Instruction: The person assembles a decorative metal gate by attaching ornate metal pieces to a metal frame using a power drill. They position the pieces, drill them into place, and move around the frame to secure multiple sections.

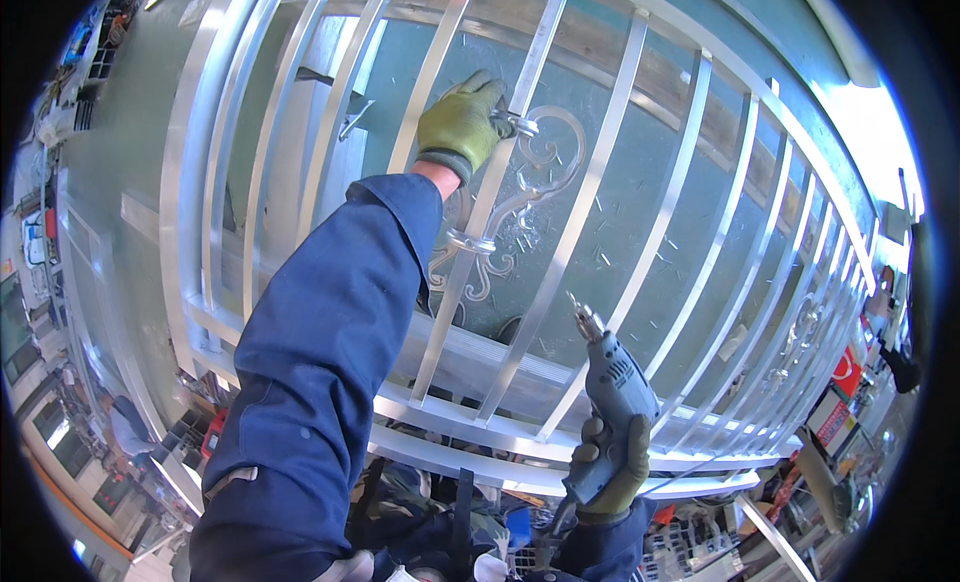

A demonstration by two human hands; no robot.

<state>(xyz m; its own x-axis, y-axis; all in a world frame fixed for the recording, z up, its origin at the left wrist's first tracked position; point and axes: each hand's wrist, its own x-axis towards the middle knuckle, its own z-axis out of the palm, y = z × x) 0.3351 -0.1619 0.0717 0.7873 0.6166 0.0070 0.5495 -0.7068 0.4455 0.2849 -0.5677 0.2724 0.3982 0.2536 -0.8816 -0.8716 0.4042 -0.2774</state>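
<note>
My left hand, in an olive-green work glove, is closed at the upper collar on one upright bar of a silver metal railing. Its fingertips are partly hidden against the bar. A curled scroll ornament runs beside that bar, with a lower collar around it. Near the railing's front rail, my right hand, gloved too, grips a grey power drill. The drill's bit points up and away, apart from the bars.
The railing lies over a greenish table scattered with metal shavings. More scrollwork sits between bars at the right. Crowded tools and parts are at the lower right. A power cord trails near the front rail.
</note>
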